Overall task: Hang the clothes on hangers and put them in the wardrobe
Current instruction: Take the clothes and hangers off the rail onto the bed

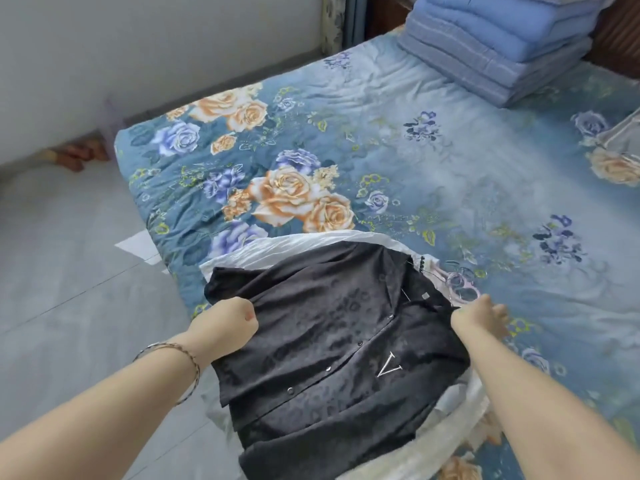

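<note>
The shirt (329, 341) is dark cloth, smooth, with a low sheen and a tone-on-tone pattern in it. Its snaps (359, 343) glint like metal, small and glossy, and the V (389, 365) is pale raised thread. Under it is a white layer (277, 245), thin, crinkled and shiny; film or cloth, can't tell. The bedspread (415, 150) is quilted printed cloth, puckered along the stitching, mostly matt. Far right, the blankets (491, 46) are thick, soft cloth, matt. Behind them the headboard (620, 32) reads as dark reddish wood. On the left, the floor (69, 271) is smooth grey tile with a faint gloss, and the wall (138, 46) is flat matt. The bracelet (192, 362) looks like twisted cord or wire.
</note>
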`<state>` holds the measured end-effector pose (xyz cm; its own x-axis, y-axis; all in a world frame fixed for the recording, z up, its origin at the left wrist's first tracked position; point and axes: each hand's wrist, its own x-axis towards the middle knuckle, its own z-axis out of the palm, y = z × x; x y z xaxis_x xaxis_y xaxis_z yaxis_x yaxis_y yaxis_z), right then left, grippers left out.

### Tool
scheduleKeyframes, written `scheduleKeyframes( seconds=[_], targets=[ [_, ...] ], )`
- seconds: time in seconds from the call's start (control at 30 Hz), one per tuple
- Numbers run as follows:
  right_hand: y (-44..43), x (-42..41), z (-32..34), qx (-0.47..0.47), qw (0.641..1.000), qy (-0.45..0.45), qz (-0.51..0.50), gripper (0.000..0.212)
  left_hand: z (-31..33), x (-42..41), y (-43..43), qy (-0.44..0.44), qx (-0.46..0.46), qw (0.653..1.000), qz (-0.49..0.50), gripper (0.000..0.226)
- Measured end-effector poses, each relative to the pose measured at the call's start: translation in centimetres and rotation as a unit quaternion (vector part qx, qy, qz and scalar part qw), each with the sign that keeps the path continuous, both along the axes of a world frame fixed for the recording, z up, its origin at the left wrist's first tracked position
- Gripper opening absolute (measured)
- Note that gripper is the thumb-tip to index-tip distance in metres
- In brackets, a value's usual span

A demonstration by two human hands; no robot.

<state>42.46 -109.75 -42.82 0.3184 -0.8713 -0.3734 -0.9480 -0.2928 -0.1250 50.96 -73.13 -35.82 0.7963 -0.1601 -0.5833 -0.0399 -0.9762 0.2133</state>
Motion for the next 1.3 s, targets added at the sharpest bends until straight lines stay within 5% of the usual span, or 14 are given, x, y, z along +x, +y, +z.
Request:
scheduleKeyframes(
  seconds=[0.13, 0.3, 0.5, 0.73, 0.97, 1.3],
  targets=[
    [5.2, 1.9, 0.7, 0.066, 0.977, 0.059, 0.194, 0.041, 0.8, -0.1, 1.0, -0.003, -0.008, 1.000, 0.022, 0.020],
    [15.8, 4.7, 4.2, 0.203, 0.886, 0.052, 0.413, 0.032, 3.6, -1.5, 5.1, -0.013, -0.021, 0.997, 0.077, 0.027],
    [33.2, 6.6, 11.4, 0.240, 0.740, 0.037, 0.628, 0.023, 8.3, -5.8, 15.9, -0.046, 0.002, 0.983, 0.177, 0.017],
    [56.3, 2.4, 22.1, 0.140, 0.547, 0.044, 0.824, 0.032, 15.4, -14.8, 33.6, -0.096, 0.025, 0.941, 0.325, 0.012],
    [77.7, -7.2, 33.4, 0.121, 0.394, -0.032, 0.910, 0.033, 23.8, -28.8, 52.6, -0.177, 0.060, 0.861, 0.474, 0.016],
    [103.5, -26.3, 43.8, 0.100, 0.148, -0.153, 0.972, 0.031, 34.1, -54.5, 71.1, -0.240, 0.162, 0.644, 0.708, 0.018]
  ],
)
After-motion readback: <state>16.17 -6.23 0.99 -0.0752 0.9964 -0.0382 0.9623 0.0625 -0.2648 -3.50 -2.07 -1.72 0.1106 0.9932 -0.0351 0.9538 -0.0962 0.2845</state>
